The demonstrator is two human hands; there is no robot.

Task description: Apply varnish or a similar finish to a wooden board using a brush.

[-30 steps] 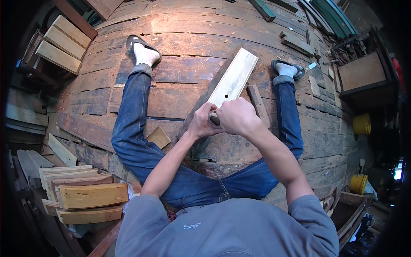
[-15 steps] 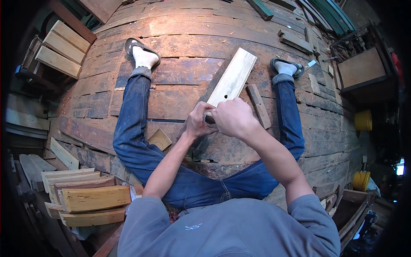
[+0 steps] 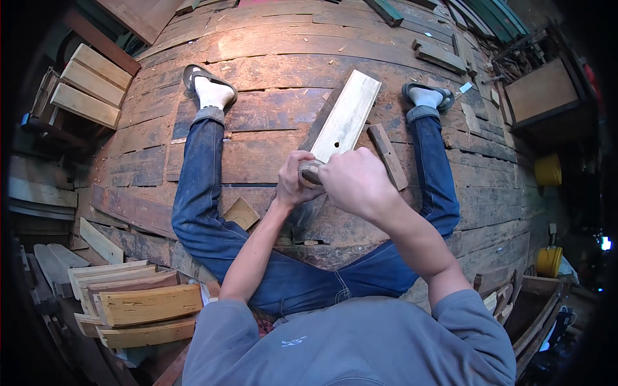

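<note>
Between my spread legs lies a pale wooden board (image 3: 351, 106) with a small dark hole near its close end. It rests on a darker plank, which shows along its left side. Over the close end, my left hand (image 3: 295, 180) curls around a small brown wooden piece (image 3: 310, 171) with a rounded end. Right beside it, my right hand (image 3: 362, 183) is closed in a fist against the same piece. The fingers of that hand are turned away, so what they grip is hidden. A narrow brown wooden block (image 3: 387, 156) lies to the right of the board.
Slatted pale boards (image 3: 96, 83) stand at the far left. Stacked curved wooden pieces (image 3: 151, 305) are at the near left. A small square wood piece (image 3: 241, 213) lies by my left knee. Yellow buckets (image 3: 548, 170) and a wooden cabinet (image 3: 542, 92) stand right. Sawdust covers the plank floor.
The brown piece has turned between my hands, and more of its rounded side shows. Both hands stay at the board's close end. The whole view has shifted slightly.
</note>
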